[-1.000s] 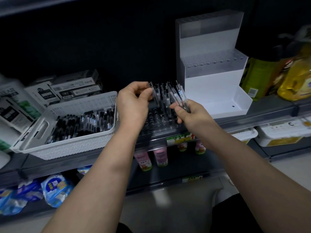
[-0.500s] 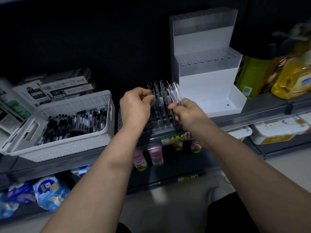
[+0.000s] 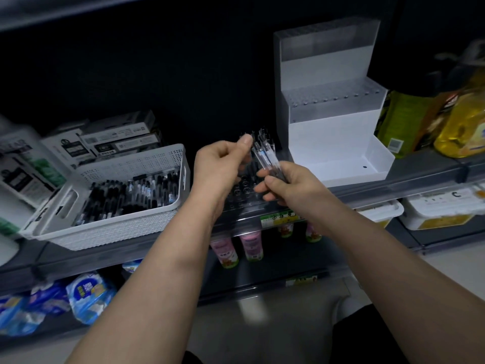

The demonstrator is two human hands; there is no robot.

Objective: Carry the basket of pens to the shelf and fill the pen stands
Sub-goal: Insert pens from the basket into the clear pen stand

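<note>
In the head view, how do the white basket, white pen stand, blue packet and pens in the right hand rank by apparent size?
1-2. white pen stand and white basket: too alike to rank.
3. blue packet.
4. pens in the right hand.

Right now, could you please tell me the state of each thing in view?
White perforated plastic basket, holding loose pens.
Clear acrylic pen stand, partly filled.
White tiered plastic pen stand, upright, nothing in it.
Left hand, pinching one pen.
Right hand, gripping a bundle of clear pens.
</note>
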